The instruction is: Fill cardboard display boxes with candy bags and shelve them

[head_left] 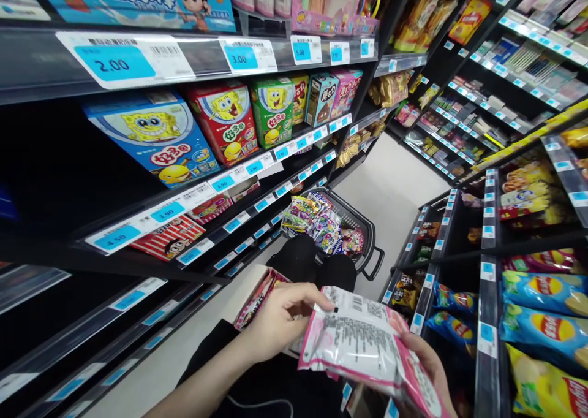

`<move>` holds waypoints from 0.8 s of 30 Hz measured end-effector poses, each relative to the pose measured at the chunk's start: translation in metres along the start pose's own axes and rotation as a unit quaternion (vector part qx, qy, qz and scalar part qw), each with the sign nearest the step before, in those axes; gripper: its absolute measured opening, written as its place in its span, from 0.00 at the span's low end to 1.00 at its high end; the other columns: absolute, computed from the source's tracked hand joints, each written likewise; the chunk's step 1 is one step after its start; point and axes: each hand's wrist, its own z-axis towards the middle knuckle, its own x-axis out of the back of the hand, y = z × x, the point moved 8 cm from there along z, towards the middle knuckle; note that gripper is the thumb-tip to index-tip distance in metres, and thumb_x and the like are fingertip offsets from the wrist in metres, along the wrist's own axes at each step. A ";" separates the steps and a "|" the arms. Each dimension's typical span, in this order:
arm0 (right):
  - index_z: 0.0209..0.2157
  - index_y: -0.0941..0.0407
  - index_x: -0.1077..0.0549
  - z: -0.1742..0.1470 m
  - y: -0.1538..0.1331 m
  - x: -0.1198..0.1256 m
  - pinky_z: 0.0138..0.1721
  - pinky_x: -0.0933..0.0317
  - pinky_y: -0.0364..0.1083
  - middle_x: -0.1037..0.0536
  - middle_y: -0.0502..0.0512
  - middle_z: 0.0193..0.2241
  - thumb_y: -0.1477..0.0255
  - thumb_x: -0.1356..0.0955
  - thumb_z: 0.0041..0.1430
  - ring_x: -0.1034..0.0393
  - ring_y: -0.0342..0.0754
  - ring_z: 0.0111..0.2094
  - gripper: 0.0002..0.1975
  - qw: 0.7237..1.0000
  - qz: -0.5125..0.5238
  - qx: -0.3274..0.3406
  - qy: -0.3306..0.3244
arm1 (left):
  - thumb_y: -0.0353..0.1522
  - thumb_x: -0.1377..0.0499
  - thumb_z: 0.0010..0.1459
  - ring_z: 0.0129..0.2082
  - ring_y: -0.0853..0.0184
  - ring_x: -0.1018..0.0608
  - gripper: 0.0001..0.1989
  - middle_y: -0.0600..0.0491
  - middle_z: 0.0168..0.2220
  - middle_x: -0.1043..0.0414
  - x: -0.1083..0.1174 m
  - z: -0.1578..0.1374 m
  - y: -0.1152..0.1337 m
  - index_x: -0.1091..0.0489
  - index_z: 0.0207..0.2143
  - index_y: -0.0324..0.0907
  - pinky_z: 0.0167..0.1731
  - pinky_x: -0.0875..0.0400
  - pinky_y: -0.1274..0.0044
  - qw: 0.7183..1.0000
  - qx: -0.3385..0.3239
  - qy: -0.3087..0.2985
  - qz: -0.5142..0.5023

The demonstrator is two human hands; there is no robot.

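A pink-and-white snack bag [358, 338] with its printed back facing up is held in front of my lap. My right hand [427, 363] grips its right side, the thumb on top. My left hand [278, 323] is closed at its upper left corner, index fingertip on the edge. Part of another pink packet shows beneath my left hand; how it is held is hidden. Just beyond my left hand sits an open carton [260, 298] with pink-and-red packets inside. Past my knees, a black shopping basket [374, 237] on the floor holds several colourful snack packets [321, 222].
Shelves on the left carry cartoon snack boxes [227, 121] above price labels [225, 182]. Bags of chips [546, 329] fill shelves close on the right. Pale floor [399, 167] runs down the aisle toward another stocked shelf [514, 68].
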 end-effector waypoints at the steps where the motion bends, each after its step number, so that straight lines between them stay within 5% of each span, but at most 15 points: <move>1: 0.31 0.48 0.22 0.002 0.001 -0.002 0.34 0.29 0.48 0.17 0.53 0.34 0.58 0.20 0.27 0.22 0.54 0.32 0.24 1.000 0.007 -0.007 0.004 | 0.30 0.38 0.52 0.26 0.67 0.24 0.05 0.49 0.28 0.23 0.004 0.001 0.005 0.23 0.29 0.39 0.26 0.33 0.80 0.998 -0.030 0.018 0.048; 4: 0.23 0.54 0.23 0.012 0.011 -0.010 0.15 0.39 0.42 0.23 0.51 0.17 0.56 0.22 0.35 0.33 0.45 0.13 0.18 0.998 -0.006 -0.052 -0.023 | 0.28 0.41 0.53 0.20 0.71 0.28 0.07 0.54 0.19 0.27 0.007 0.002 0.027 0.25 0.24 0.40 0.22 0.37 0.81 0.977 -0.130 0.049 0.163; 6: 0.19 0.57 0.24 0.019 0.012 -0.010 0.13 0.42 0.41 0.30 0.48 0.10 0.58 0.24 0.42 0.38 0.43 0.11 0.16 0.995 -0.076 -0.047 -0.047 | 0.29 0.42 0.55 0.17 0.74 0.34 0.10 0.58 0.15 0.35 0.008 0.003 0.035 0.29 0.20 0.40 0.20 0.41 0.82 0.964 -0.149 0.065 0.211; 9: 0.22 0.58 0.21 0.025 0.007 -0.003 0.25 0.34 0.43 0.24 0.52 0.17 0.62 0.25 0.45 0.29 0.48 0.22 0.13 0.987 -0.154 -0.017 -0.046 | 0.32 0.43 0.56 0.16 0.75 0.41 0.16 0.61 0.14 0.45 0.009 0.006 0.030 0.39 0.16 0.40 0.19 0.47 0.82 0.971 -0.069 0.078 0.215; 15: 0.35 0.56 0.19 0.019 0.005 -0.011 0.30 0.32 0.47 0.18 0.56 0.28 0.64 0.25 0.47 0.25 0.52 0.26 0.14 0.994 -0.057 -0.071 -0.054 | 0.41 0.42 0.51 0.15 0.76 0.47 0.18 0.63 0.13 0.48 0.001 0.008 -0.012 0.43 0.17 0.42 0.16 0.55 0.82 0.989 0.135 0.062 0.015; 24: 0.33 0.56 0.19 0.018 -0.002 -0.013 0.29 0.31 0.48 0.18 0.57 0.28 0.65 0.26 0.48 0.24 0.53 0.28 0.12 0.996 -0.039 -0.067 -0.044 | 0.49 0.38 0.49 0.14 0.78 0.50 0.24 0.65 0.13 0.50 -0.007 0.009 -0.025 0.43 0.18 0.41 0.15 0.58 0.83 0.984 0.163 0.022 -0.064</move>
